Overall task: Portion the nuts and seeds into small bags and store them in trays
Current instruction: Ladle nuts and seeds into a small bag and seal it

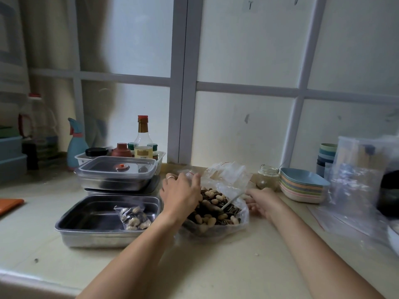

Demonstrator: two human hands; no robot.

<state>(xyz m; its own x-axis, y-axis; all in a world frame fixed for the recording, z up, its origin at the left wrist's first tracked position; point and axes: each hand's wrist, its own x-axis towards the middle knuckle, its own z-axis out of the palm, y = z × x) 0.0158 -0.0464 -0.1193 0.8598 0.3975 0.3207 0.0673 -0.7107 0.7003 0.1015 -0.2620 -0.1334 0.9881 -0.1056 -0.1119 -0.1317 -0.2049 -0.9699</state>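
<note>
Single camera, worn on the person's head. It faces forward and down across the countertop (pixel 216 266) to the window (pixel 248 50) at the back. The lens is wide, so the window bars lean and bow toward the edges. Both forearms reach up from the bottom edge, putting the viewpoint just above and behind them. The left hand (pixel 181 195) and right hand (pixel 262 201) sit near centre frame, at the bag of nuts and seeds (pixel 216 214), at close range (the right hand is smeared). The steel tray (pixel 86 216) lies lower left and the stack of bowls (pixel 302 186) to the right, both near. The far left and right margins are soft and stretched.
</note>
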